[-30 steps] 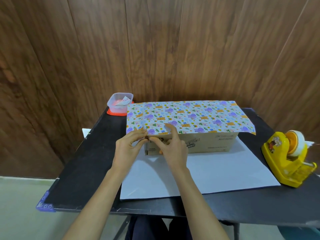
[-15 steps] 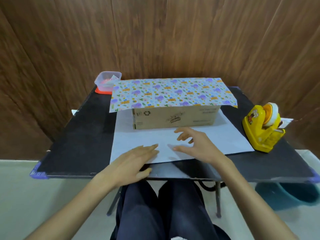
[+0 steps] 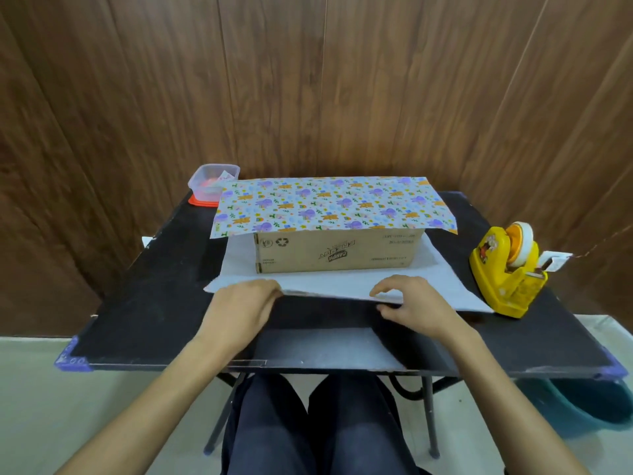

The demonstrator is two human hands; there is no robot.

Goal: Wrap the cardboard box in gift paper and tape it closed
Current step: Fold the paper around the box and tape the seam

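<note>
Gift paper [image 3: 335,204] is gripped along its near edge by both hands. The right hand [image 3: 418,303] pinches that edge, its fingers [image 3: 387,286] curled on top of the white side and the thumb underneath. The left hand [image 3: 239,306] grips the same edge further left, with its fingertips closed over the paper's rim. Between the two hands the edge is held just above the bench [image 3: 154,303], and it casts a shadow on the black surface.

Beyond the hands the white side of the gift paper lies flat. The cardboard box [image 3: 337,252] stands on it near the middle of the bench, towards the far side, with its print upside down. The patterned side of the sheet is folded over the top of the box and overhangs both ends and the front.

A yellow tape dispenser [image 3: 507,272] stands on the right, just beside the paper's near right corner. At the far left corner a clear plastic tub [image 3: 214,180] rests on a red lid [image 3: 202,201]. A wood-panelled wall [image 3: 308,80] rises behind the bench. Knees in dark trousers [image 3: 308,423] show beneath the bench, and a teal basin [image 3: 582,402] sits on the floor to the right.
</note>
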